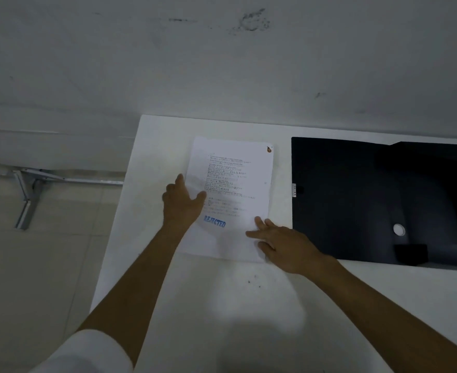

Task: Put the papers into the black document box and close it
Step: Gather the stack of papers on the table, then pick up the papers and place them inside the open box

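A stack of white papers [238, 181] lies flat on the white table, printed text on top and a blue "REJECTED" stamp near its lower left. My left hand [183, 201] grips the stack's left edge, thumb on top of the sheet. My right hand [284, 244] rests on the lower right corner, fingertips pressing the paper. The black document box [356, 200] lies open to the right of the papers, its lid spread flat, with a small metal clasp on its left edge and a round finger hole.
The white table [222, 305] ends close to the left of the papers, above a tiled floor with a metal bracket [28, 195]. A grey wall runs along the table's far edge. A few dark specks lie on the table near my right wrist.
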